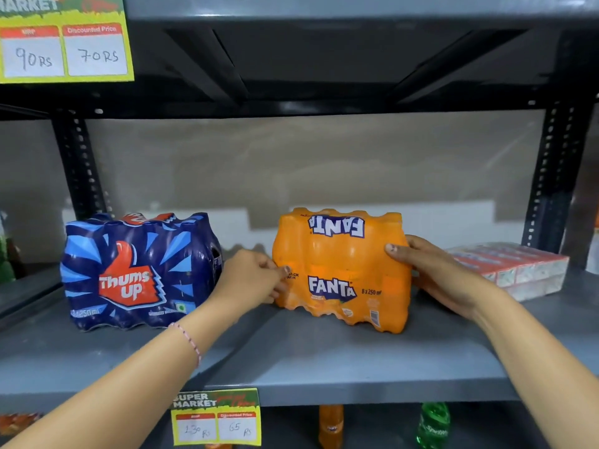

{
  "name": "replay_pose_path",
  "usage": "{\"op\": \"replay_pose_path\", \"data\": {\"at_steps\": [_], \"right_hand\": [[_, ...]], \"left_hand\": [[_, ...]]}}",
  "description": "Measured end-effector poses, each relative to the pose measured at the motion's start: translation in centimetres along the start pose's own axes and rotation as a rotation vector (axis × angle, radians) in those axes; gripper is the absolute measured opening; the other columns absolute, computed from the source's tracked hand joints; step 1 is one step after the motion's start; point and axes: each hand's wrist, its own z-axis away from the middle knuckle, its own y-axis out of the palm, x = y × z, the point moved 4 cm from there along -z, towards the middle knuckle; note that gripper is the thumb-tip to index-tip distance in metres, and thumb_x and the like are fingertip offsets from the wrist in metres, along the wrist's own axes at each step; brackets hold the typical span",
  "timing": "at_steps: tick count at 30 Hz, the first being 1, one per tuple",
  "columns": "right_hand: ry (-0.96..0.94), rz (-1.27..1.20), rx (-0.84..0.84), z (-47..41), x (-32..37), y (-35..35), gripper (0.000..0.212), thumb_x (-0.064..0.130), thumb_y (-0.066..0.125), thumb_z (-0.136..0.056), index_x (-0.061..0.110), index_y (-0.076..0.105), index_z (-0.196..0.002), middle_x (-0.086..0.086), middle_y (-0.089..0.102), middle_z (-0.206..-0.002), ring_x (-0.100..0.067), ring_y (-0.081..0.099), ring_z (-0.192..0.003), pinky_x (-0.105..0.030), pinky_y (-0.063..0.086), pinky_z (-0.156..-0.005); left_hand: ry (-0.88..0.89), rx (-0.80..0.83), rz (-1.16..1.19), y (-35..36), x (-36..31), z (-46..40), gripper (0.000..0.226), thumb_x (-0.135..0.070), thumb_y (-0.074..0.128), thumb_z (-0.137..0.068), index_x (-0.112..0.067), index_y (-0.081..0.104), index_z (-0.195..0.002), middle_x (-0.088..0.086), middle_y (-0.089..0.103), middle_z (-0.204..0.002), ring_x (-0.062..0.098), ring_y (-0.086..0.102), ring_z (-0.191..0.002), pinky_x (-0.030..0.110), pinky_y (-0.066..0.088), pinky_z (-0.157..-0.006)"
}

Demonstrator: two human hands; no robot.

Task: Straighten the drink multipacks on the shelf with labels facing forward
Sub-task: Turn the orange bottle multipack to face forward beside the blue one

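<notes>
An orange Fanta multipack [340,270] stands on the grey shelf [291,361], its label turned toward me and its right end a little nearer the front edge. My left hand [251,277] grips its left side and my right hand [434,273] holds its right side, thumb on the front face. To the left stands a dark blue Thums Up multipack [136,273], label forward, apart from both hands.
A red and white carton pack [515,270] lies flat at the right of the shelf, just behind my right hand. Perforated black uprights [547,176] frame the bay. A yellow price tag [217,416] hangs from the shelf's front edge, with bottles below.
</notes>
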Motion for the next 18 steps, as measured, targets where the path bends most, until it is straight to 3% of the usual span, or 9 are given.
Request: {"op": "replay_pose_path", "data": {"at_steps": [3,7,10,12,15,18], "right_hand": [[-0.03,0.024,-0.057,1.7,0.3,0.1,0.086,0.073,0.083,-0.053,0.02,0.066,-0.118,0.001,0.079,-0.111,-0.021,0.074,-0.105,-0.049,0.053,-0.096],[-0.056,-0.077,-0.101,3.9,0.2,0.3,0.072,0.068,0.084,-0.056,0.016,0.067,-0.102,-0.012,0.077,-0.111,-0.03,0.071,-0.11,-0.056,0.051,-0.102],[-0.047,-0.151,-0.075,5.0,0.5,1.2,0.08,0.056,0.081,-0.066,-0.002,0.061,-0.117,-0.02,0.072,-0.123,-0.034,0.069,-0.115,-0.05,0.057,-0.093],[-0.035,-0.18,-0.003,5.5,0.8,2.6,0.074,0.053,0.076,-0.074,0.001,0.064,-0.125,-0.017,0.073,-0.124,-0.031,0.069,-0.117,-0.046,0.059,-0.088],[0.019,-0.162,0.07,6.2,0.8,4.4,0.048,0.049,0.065,-0.091,0.015,0.071,-0.125,-0.007,0.074,-0.125,-0.022,0.069,-0.119,-0.05,0.057,-0.095],[0.047,-0.123,0.094,5.9,0.7,5.3,0.045,0.044,0.062,-0.087,0.021,0.072,-0.125,0.0,0.076,-0.124,-0.016,0.069,-0.119,-0.047,0.056,-0.098]], "left_hand": [[-0.166,0.086,0.185,0.7,0.0,-0.8,0.017,-0.014,0.064,-0.094,0.002,0.069,-0.095,0.017,0.076,-0.078,0.027,0.07,-0.068,0.043,0.062,-0.078],[-0.193,0.182,0.297,2.1,-0.9,-1.4,0.036,-0.032,0.057,-0.097,0.001,0.068,-0.105,0.018,0.076,-0.096,0.034,0.071,-0.09,0.048,0.057,-0.09],[-0.226,0.299,0.393,3.2,-1.2,-2.2,0.047,-0.052,0.048,-0.097,-0.009,0.064,-0.108,0.016,0.068,-0.105,0.033,0.063,-0.095,0.048,0.048,-0.096],[-0.24,0.345,0.46,3.8,-1.4,-2.7,0.058,-0.062,0.043,-0.094,-0.011,0.065,-0.112,0.015,0.07,-0.112,0.033,0.064,-0.102,0.05,0.047,-0.099],[-0.228,0.388,0.561,4.2,-2.0,-3.0,0.064,-0.066,0.038,-0.094,-0.012,0.072,-0.104,0.015,0.077,-0.101,0.03,0.073,-0.091,0.044,0.055,-0.086],[-0.211,0.27,0.621,2.7,-2.7,-2.3,0.071,-0.072,0.033,-0.091,-0.014,0.073,-0.095,0.014,0.079,-0.09,0.031,0.072,-0.088,0.041,0.055,-0.077]]}}
